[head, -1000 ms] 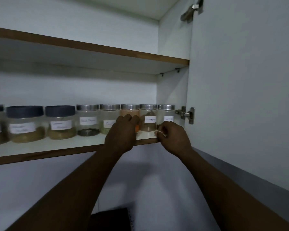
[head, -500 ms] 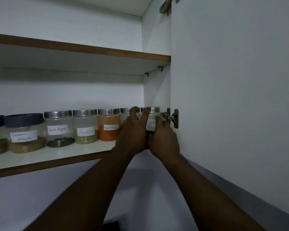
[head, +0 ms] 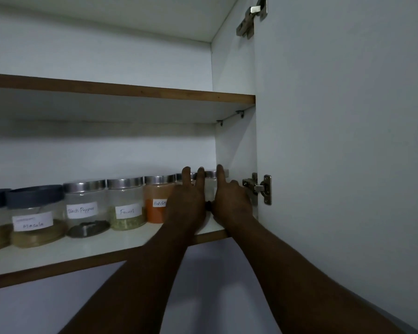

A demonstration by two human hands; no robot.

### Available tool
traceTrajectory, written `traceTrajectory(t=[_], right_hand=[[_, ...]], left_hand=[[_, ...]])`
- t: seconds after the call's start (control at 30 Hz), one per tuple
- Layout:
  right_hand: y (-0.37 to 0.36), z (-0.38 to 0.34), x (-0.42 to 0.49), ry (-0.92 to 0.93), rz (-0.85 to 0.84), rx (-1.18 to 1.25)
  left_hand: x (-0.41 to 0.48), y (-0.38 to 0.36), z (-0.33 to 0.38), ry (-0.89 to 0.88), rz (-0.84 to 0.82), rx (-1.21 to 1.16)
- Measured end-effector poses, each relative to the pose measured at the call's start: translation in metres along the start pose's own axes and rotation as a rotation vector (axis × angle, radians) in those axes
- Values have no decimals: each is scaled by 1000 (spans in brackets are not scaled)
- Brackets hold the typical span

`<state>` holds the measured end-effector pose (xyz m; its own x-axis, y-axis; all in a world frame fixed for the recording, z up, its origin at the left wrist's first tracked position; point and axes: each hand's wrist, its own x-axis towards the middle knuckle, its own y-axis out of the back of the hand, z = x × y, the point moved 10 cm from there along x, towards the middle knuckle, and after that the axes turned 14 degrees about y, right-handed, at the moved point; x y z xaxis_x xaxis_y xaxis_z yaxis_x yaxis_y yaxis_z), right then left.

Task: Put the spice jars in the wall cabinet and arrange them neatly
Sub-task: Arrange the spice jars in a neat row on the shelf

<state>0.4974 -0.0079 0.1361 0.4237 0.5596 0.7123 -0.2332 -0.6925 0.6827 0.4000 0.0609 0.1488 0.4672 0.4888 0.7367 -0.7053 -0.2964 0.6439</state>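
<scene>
Two end jars (head: 211, 175) sit at the right corner of the shelf (head: 106, 247); left hand (head: 187, 203), straight and open, presses them, likely squaring the row; right hand (head: 232, 203) index raised, grip cannot tell.

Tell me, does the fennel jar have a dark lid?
No, the fennel jar has a silver metal lid.

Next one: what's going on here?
A person reaches both hands into the open wall cabinet, at the right end of a row of spice jars on the lower shelf. The left hand lies with straight fingers against the last two jars; the right hand is at their right side, grip unclear. The Masala, Black Pepper, Fennel and Red chilli jars stand lined up to the left.
</scene>
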Motion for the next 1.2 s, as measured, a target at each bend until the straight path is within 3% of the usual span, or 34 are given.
traceTrajectory(t=[0.6, 1.0, 1.2], right_hand=[[-50, 22, 68, 42, -195, -123], [-35, 26, 64, 7, -8, 31], [-48, -17, 56, 311, -107, 213]], left_hand=[[62, -61, -24, 65, -277, 32], [66, -58, -26, 6, -151, -63], [67, -50, -53, 204, -218, -201]])
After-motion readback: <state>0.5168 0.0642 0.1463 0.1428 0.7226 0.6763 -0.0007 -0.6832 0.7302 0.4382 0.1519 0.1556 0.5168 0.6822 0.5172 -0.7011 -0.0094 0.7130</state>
